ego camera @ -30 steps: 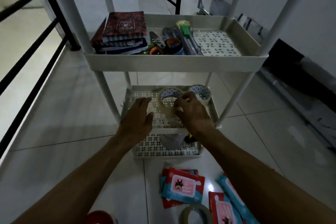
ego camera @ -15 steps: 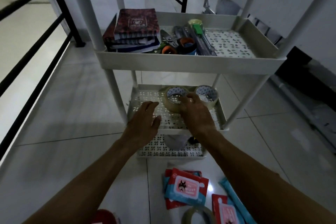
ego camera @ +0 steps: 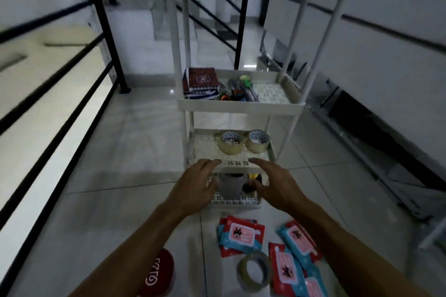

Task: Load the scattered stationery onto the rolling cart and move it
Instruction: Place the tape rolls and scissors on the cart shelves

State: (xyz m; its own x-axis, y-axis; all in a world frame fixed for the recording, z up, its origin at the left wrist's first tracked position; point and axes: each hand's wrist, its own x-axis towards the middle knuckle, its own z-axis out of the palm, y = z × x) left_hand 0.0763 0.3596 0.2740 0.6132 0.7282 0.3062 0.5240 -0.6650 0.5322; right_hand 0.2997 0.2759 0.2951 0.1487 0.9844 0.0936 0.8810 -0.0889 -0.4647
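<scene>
A white rolling cart (ego camera: 239, 107) stands on the tiled floor ahead. Its upper shelf holds a stack of notebooks (ego camera: 202, 82) and several pens and small tools (ego camera: 241, 90). Two clear tape rolls (ego camera: 231, 142) (ego camera: 258, 140) sit side by side on the middle shelf. A grey cup (ego camera: 230, 184) stands on the bottom shelf. My left hand (ego camera: 195, 184) and my right hand (ego camera: 275, 183) hover open, fingers spread, just in front of the middle shelf, holding nothing. On the floor near me lie another tape roll (ego camera: 253, 270), several red-and-blue packets (ego camera: 241, 235) and a red round tin (ego camera: 159, 272).
A black stair railing (ego camera: 101, 31) runs along the left, with a drop beyond it. A white wall with a dark gap at floor level (ego camera: 386, 132) lines the right side. Stairs rise behind the cart.
My right hand let go of the left tape roll on the middle shelf. Both hands pulled back toward me, off the shelf. The view tilted up and backed away from the cart.
</scene>
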